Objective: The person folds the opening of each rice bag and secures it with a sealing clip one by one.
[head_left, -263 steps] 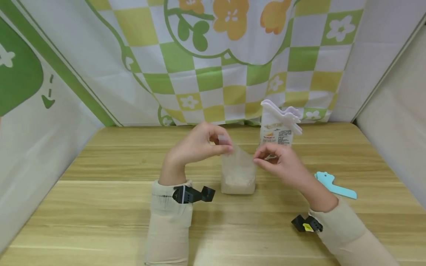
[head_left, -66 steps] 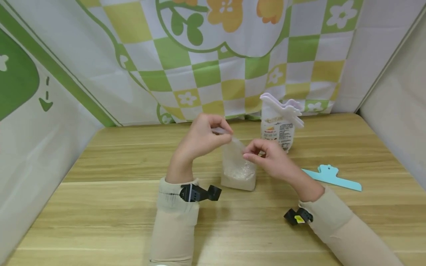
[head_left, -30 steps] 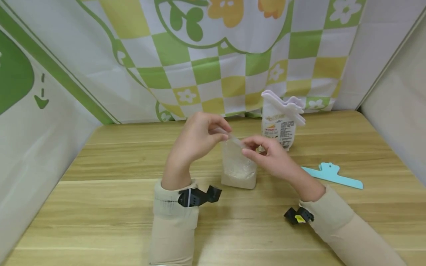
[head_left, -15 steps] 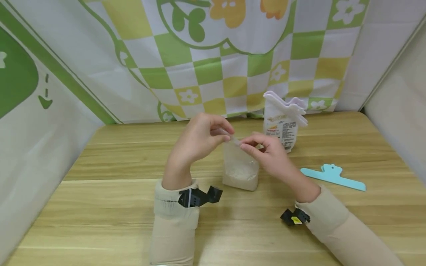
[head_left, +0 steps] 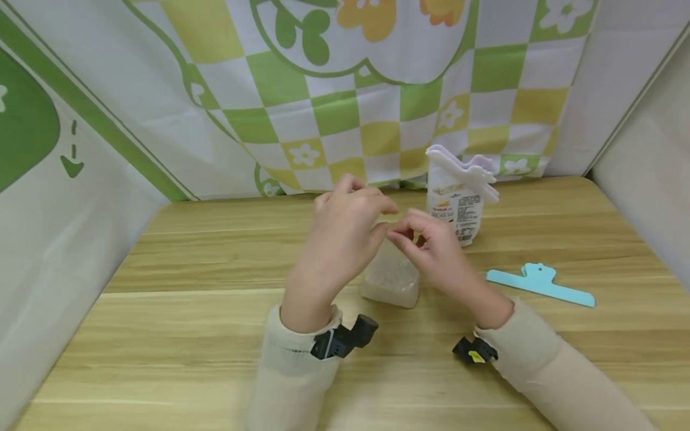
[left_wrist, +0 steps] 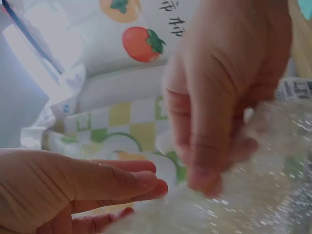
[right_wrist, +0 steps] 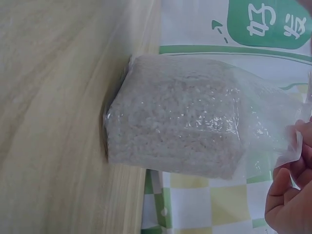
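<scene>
Pinching the rice bag [right_wrist: 175, 117] up top, right hand [head_left: 439, 248]; left hand [head_left: 342, 236] now loosened, fingers extended

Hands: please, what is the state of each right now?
Left hand: open, holding nothing.
Right hand: closed, pinching the clear bag near its top.
</scene>
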Tool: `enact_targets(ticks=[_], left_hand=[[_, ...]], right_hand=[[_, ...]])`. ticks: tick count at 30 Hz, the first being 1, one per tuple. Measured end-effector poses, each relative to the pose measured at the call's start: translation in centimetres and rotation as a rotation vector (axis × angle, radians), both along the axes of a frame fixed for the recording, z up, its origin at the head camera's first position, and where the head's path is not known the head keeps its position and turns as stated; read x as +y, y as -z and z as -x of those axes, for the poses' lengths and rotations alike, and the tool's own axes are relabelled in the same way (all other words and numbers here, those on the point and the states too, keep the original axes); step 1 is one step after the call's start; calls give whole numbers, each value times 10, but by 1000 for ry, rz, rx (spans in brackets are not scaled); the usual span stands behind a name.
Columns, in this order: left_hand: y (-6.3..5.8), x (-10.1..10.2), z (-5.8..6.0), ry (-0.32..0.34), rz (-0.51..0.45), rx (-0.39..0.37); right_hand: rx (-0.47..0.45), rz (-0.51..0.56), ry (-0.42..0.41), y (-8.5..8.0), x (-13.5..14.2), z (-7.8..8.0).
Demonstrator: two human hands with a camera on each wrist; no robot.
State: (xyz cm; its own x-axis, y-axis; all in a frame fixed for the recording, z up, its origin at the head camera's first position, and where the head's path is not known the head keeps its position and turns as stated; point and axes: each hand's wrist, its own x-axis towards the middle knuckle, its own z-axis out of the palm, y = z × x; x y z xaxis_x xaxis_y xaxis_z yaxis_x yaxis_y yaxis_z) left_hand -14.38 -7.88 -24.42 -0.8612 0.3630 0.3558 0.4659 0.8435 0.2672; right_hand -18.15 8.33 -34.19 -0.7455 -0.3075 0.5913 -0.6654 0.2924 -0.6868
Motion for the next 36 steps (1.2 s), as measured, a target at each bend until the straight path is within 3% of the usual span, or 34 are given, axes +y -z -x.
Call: enact_targets(ticks=[8, 17, 22, 28, 32, 36], left_hand=[[11, -8, 28, 154, -51, -116], [14, -16, 32, 182, -53, -177], [14, -18, 33, 225, -41, -217], [17, -24, 39, 299, -41, -199], [16, -26, 41, 338, -76, -215], [15, -27, 39, 325, -101, -246]], right_hand=[[29, 15, 35, 4, 0, 2], [14, -33, -32, 7, 9, 0], [-56, -94, -36, 10, 16, -3], [-94, -191, -43, 10, 24, -5], [-30, -202, -63, 10, 26, -4], [70, -192, -76, 10, 27, 0]])
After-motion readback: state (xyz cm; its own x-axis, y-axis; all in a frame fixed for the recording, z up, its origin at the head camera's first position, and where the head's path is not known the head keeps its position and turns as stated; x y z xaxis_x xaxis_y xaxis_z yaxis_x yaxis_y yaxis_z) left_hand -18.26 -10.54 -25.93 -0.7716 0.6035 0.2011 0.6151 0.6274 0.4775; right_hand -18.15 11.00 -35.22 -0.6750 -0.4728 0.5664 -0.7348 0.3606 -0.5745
